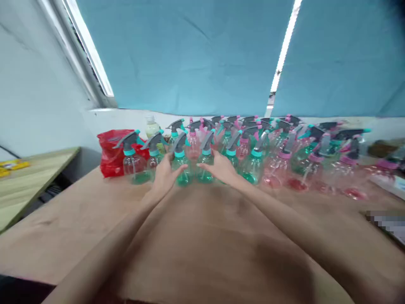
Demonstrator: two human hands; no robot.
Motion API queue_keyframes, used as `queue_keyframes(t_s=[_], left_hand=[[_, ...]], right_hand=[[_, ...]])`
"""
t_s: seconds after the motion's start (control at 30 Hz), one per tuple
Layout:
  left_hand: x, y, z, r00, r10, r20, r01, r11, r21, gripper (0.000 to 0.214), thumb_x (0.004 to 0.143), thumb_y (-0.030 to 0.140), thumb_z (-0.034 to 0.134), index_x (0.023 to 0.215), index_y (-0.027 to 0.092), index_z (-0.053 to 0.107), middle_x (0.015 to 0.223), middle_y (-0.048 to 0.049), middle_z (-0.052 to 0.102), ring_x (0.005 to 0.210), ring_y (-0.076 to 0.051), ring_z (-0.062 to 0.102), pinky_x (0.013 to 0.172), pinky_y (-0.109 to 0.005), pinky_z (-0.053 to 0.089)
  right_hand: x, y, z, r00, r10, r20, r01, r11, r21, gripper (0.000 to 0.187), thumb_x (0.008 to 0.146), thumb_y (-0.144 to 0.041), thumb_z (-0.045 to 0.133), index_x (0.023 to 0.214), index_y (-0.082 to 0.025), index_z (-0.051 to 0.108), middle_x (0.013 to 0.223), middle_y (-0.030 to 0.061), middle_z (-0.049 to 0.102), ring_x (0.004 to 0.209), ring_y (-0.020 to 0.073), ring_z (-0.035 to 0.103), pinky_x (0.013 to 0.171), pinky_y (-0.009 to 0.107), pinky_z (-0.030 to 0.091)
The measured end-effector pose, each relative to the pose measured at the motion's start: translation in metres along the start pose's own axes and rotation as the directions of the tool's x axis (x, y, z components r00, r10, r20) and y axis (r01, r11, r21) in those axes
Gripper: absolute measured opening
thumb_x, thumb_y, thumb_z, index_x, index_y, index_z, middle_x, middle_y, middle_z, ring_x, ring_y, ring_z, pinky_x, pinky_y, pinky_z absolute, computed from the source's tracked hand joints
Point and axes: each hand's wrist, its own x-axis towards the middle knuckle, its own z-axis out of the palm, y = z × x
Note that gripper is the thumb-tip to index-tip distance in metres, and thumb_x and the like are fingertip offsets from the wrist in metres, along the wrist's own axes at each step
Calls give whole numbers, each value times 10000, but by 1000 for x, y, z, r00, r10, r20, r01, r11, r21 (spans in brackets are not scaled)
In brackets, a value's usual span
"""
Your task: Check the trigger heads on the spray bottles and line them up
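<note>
Both my arms stretch forward over a brown table (202, 236). My left hand (166, 175) rests against a green spray bottle (182, 162) with a grey trigger, thumb out toward it and fingers apart. My right hand (221, 168) lies open beside another green spray bottle (205, 162), fingers spread and touching its side. Neither hand is wrapped round a bottle. Several more green and pink spray bottles (281, 162) stand in rows behind and to the right.
A red plastic bag (109, 154) sits at the left end of the bottle rows. A pale yellow bottle (152, 126) stands behind. A wooden side table (28, 177) is at left. Blue curtains (190, 55) hang behind.
</note>
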Motion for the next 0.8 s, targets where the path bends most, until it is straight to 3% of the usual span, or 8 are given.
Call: queue_keyframes(t_s=[0.2, 0.47, 0.63, 0.8], left_hand=[[6, -4, 4, 1000, -8, -3, 8, 1000, -10, 614, 795, 463, 659, 1274, 134, 461, 1278, -190, 603, 1187, -340, 582, 967, -483, 477], [1, 7, -5, 1000, -2, 18, 2, 1000, 3, 657, 817, 456, 619, 1340, 113, 416, 1364, -215, 529, 1262, -349, 514, 1021, -513, 426], [-24, 14, -23, 1000, 21, -3, -22, 998, -63, 611, 833, 415, 590, 1340, 122, 415, 1377, -204, 509, 1285, -322, 493, 1051, -508, 414], [-57, 20, -35, 995, -21, 96, 43, 971, -237, 501, 823, 401, 578, 1249, 156, 482, 1259, -156, 592, 1208, -282, 568, 991, -477, 494]], right_hand=[[5, -10, 0, 997, 68, 35, -64, 993, -101, 605, 840, -496, 615, 1226, -41, 516, 1149, 242, 652, 1095, 343, 617, 849, 381, 473], [-2, -11, -5, 995, 37, 95, -27, 994, -106, 646, 843, -509, 597, 1280, -51, 469, 1257, 247, 589, 1152, 364, 579, 884, 417, 474], [-13, -10, -9, 989, 14, 146, 5, 992, -129, 662, 858, -536, 560, 1289, -44, 454, 1266, 255, 576, 1145, 378, 577, 884, 436, 472], [-32, -12, -16, 984, -27, 175, 52, 988, -144, 689, 870, -561, 526, 1314, -44, 420, 1179, 250, 620, 1099, 377, 602, 838, 441, 482]])
